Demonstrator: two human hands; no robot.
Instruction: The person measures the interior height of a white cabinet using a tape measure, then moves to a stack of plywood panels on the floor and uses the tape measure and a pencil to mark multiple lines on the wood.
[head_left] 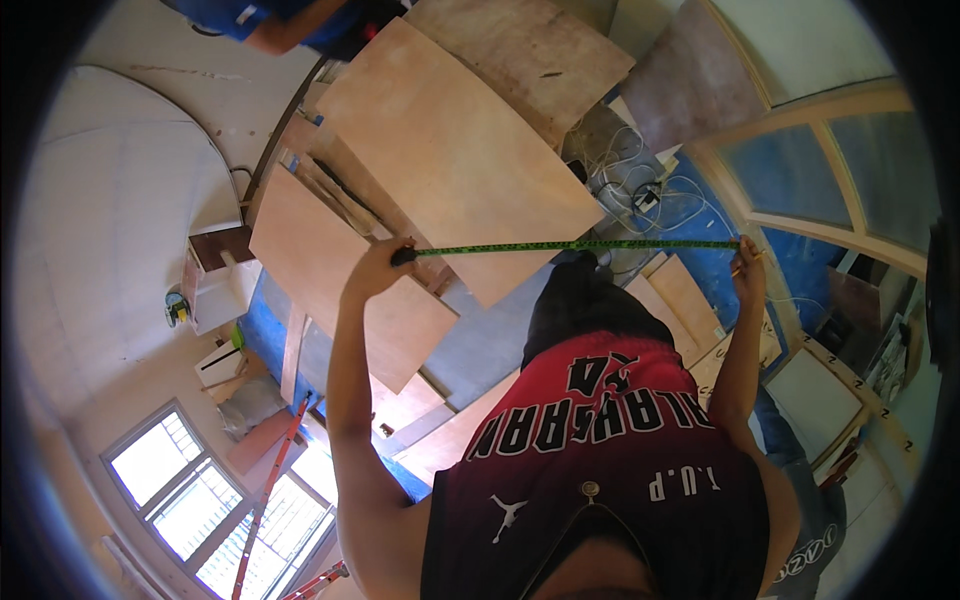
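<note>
A green tape measure (575, 245) is stretched nearly level between my two hands, in front of my body. My left hand (375, 268) is closed round its small black case, at the edge of a plywood panel. My right hand (749, 268) pinches the other end of the blade, over the blue floor covering. Below the blade's left half lies the near corner of a large pale plywood sheet (450, 150). A smaller plywood panel (345, 270) sits to the left, partly behind my left hand.
Another person's arm (285, 30) shows at the top left. White cables (640, 175) lie tangled near the large sheet's right corner. A wooden frame (800, 219) stands at the right. An orange ladder (262, 500) is by the window (175, 470) at lower left.
</note>
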